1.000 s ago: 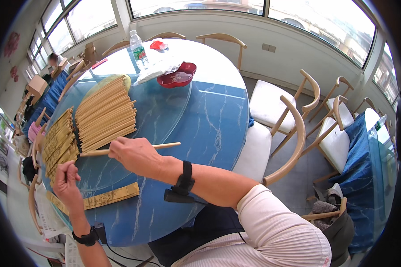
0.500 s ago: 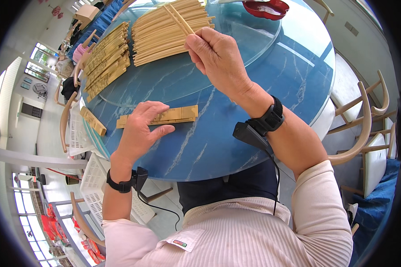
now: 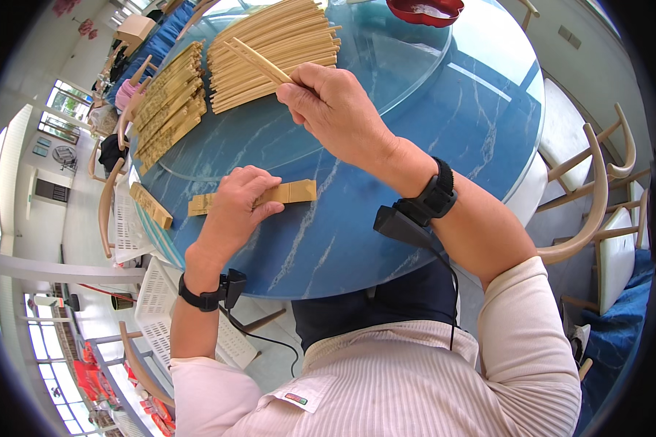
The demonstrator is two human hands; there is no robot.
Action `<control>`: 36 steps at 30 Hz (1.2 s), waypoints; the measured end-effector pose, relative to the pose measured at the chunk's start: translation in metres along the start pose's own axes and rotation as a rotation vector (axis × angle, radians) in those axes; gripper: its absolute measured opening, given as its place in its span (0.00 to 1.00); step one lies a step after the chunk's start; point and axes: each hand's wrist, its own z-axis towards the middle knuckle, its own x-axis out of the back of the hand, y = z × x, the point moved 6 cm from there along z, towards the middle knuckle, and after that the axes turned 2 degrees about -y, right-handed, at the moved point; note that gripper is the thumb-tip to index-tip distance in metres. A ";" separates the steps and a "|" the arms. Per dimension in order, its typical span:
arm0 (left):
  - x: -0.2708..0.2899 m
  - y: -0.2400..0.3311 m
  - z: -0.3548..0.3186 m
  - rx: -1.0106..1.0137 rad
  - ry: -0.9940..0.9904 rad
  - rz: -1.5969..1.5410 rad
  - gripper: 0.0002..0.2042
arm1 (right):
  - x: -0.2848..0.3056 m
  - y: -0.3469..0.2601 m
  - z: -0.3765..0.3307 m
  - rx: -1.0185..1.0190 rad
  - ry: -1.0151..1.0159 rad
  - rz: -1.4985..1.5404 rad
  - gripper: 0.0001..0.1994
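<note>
My right hand (image 3: 337, 109) pinches a pair of bare wooden chopsticks (image 3: 259, 62), holding them above the blue marbled round table (image 3: 386, 211). My left hand (image 3: 237, 200) lies flat on a tan paper chopstick sleeve (image 3: 291, 192) near the table's front edge. Behind the hands, a big pile of loose chopsticks (image 3: 277, 47) rests on the glass turntable (image 3: 386, 95). A stack of filled tan sleeves (image 3: 169, 102) lies to its left.
A small bundle of sleeves (image 3: 151, 205) sits at the table's left edge. A red dish (image 3: 424, 9) stands at the back. Wooden chairs with white cushions (image 3: 583, 153) stand to the right, white plastic crates (image 3: 160, 306) on the floor at left.
The view has tipped down toward the table's near edge. My right hand lifted the chopsticks off the pile. My left hand moved onto the paper sleeve and stays pressed on it.
</note>
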 end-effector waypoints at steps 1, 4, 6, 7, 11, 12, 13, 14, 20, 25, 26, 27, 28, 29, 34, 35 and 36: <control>0.001 -0.001 -0.001 0.007 0.020 -0.019 0.21 | 0.000 0.000 0.000 -0.013 -0.009 -0.002 0.16; 0.008 -0.001 -0.006 0.029 0.083 -0.062 0.21 | -0.003 0.004 0.000 -0.061 -0.049 -0.012 0.16; 0.018 0.001 -0.006 0.047 0.136 -0.064 0.21 | -0.004 0.008 -0.002 -0.109 -0.091 -0.027 0.16; 0.027 0.004 -0.007 0.060 0.170 -0.053 0.22 | -0.008 0.010 -0.002 -0.155 -0.164 -0.058 0.15; 0.058 0.022 0.000 -0.008 0.317 0.067 0.23 | -0.015 -0.001 -0.009 -0.330 -0.353 0.018 0.12; 0.064 0.027 0.002 -0.032 0.380 0.116 0.23 | -0.017 -0.004 -0.010 -0.372 -0.376 0.086 0.12; 0.070 0.034 0.009 -0.065 0.445 0.164 0.23 | -0.015 0.000 -0.008 -0.337 -0.323 0.120 0.10; 0.074 0.044 0.014 -0.099 0.510 0.212 0.23 | -0.011 0.002 -0.007 -0.331 -0.261 0.148 0.09; 0.021 0.013 0.015 0.184 0.470 -0.685 0.12 | 0.006 0.005 0.002 -0.326 -0.016 0.236 0.10; -0.008 0.010 0.050 0.253 0.377 -1.586 0.10 | 0.003 0.006 0.000 -0.208 0.038 0.139 0.11; -0.005 0.008 0.053 0.231 0.434 -1.520 0.10 | 0.001 0.006 -0.001 -0.186 0.029 0.132 0.11; -0.001 0.006 0.056 0.208 0.491 -1.453 0.09 | -0.001 0.004 -0.002 -0.185 0.038 0.176 0.10; 0.003 0.003 0.059 0.185 0.547 -1.387 0.09 | -0.004 0.003 -0.003 -0.184 0.046 0.216 0.09; 0.008 0.000 0.062 0.159 0.604 -1.371 0.08 | -0.006 0.001 -0.003 -0.183 0.052 0.258 0.08; 0.025 -0.032 0.068 0.064 0.812 -1.401 0.07 | 0.003 -0.008 -0.010 -0.021 0.104 0.259 0.09; 0.022 -0.037 0.065 0.092 0.850 -1.413 0.07 | 0.004 -0.010 -0.011 0.052 0.117 0.249 0.10; 0.021 -0.039 0.064 0.099 0.870 -1.412 0.06 | 0.003 -0.008 -0.010 0.049 0.118 0.228 0.09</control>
